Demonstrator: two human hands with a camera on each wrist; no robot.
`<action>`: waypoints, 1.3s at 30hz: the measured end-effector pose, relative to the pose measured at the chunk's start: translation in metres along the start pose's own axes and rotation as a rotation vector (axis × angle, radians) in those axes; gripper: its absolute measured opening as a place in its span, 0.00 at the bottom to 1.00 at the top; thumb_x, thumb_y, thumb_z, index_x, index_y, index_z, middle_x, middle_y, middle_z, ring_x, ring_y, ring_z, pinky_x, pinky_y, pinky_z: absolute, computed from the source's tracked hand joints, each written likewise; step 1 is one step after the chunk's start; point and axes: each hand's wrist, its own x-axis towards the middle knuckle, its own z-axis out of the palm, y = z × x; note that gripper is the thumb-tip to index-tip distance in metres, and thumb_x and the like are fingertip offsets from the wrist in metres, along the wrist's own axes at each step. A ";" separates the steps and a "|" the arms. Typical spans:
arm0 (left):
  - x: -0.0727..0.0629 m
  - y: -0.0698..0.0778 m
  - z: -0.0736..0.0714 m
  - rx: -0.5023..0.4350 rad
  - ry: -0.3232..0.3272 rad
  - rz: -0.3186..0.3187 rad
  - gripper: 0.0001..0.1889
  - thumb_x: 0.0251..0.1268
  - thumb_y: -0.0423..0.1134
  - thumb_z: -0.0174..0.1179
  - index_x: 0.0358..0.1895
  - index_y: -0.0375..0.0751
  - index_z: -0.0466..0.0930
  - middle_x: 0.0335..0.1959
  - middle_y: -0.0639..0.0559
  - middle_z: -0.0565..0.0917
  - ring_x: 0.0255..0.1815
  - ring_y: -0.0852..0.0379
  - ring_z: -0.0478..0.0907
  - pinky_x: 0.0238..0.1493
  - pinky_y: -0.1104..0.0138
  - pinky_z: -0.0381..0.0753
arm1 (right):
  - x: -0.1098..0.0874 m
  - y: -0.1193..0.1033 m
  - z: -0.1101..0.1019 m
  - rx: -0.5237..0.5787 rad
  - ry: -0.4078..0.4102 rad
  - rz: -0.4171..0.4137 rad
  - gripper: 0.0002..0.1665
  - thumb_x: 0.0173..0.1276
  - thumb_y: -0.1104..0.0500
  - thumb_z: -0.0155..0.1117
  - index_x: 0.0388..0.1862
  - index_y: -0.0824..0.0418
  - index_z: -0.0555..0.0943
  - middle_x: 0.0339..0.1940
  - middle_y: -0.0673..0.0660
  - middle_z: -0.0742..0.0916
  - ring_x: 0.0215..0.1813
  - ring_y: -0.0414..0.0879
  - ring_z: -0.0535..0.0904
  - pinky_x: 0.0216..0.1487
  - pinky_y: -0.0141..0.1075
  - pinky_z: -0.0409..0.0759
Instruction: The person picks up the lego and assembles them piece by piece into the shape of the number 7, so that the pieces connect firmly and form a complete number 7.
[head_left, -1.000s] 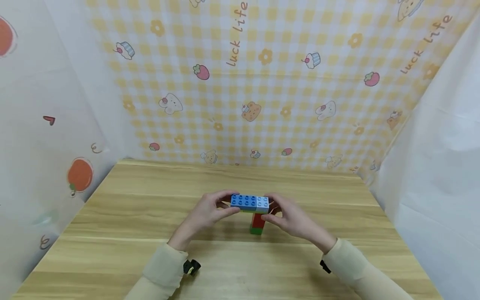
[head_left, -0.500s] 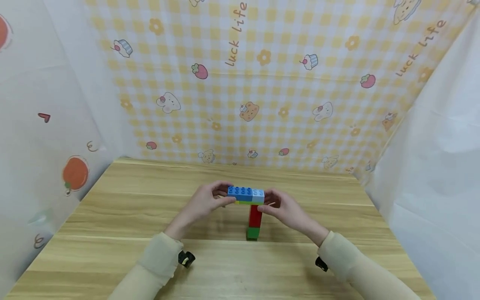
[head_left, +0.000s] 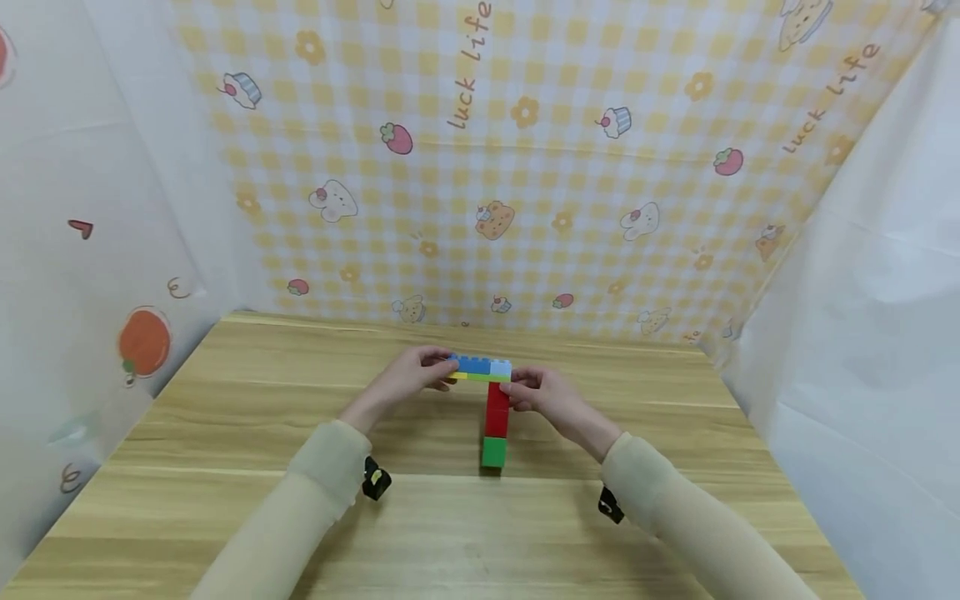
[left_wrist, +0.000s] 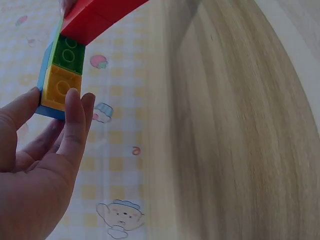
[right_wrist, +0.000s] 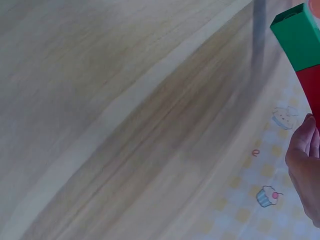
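Note:
Both hands hold up one toy building-block build above the table. Its top bar has a blue brick (head_left: 474,365) and a light blue brick (head_left: 500,368), with a yellow brick (left_wrist: 62,85) and a light green layer underneath. A red column (head_left: 497,412) hangs from the bar's right end, with a green brick (head_left: 494,452) at its lower end. My left hand (head_left: 408,375) pinches the bar's left end, thumb at the blue side and fingers by the yellow underside. My right hand (head_left: 555,398) grips the right end, its thumb against the upper red column.
A wood-grain table (head_left: 480,533) lies below. Behind it hangs a yellow checked cloth (head_left: 450,250), with white cloth walls (head_left: 847,333) at the sides. Small black devices sit at the left wrist (head_left: 377,478) and the right wrist (head_left: 611,504).
Both hands have moved farther forward with the build, and its bar has tilted. The studded top now shows edge-on, while more of the red column and green brick is visible.

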 end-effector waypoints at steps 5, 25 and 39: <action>0.005 -0.005 -0.003 -0.017 -0.004 -0.030 0.22 0.74 0.42 0.56 0.63 0.31 0.71 0.53 0.40 0.79 0.54 0.37 0.78 0.55 0.57 0.78 | 0.010 0.004 0.006 0.017 0.014 0.037 0.22 0.71 0.57 0.63 0.58 0.70 0.76 0.45 0.60 0.86 0.43 0.48 0.83 0.50 0.41 0.81; 0.027 -0.032 0.005 0.102 0.020 -0.146 0.17 0.77 0.41 0.51 0.52 0.29 0.79 0.32 0.39 0.82 0.30 0.51 0.79 0.38 0.62 0.82 | 0.033 0.026 0.019 -0.067 0.141 0.096 0.15 0.73 0.58 0.61 0.47 0.70 0.83 0.38 0.58 0.87 0.37 0.44 0.82 0.45 0.41 0.82; 0.026 -0.037 0.012 0.158 0.065 -0.166 0.14 0.75 0.38 0.54 0.49 0.29 0.81 0.27 0.43 0.80 0.25 0.55 0.77 0.31 0.65 0.82 | 0.033 0.033 0.024 -0.077 0.165 0.083 0.15 0.71 0.66 0.60 0.52 0.75 0.79 0.37 0.61 0.87 0.34 0.45 0.84 0.40 0.39 0.84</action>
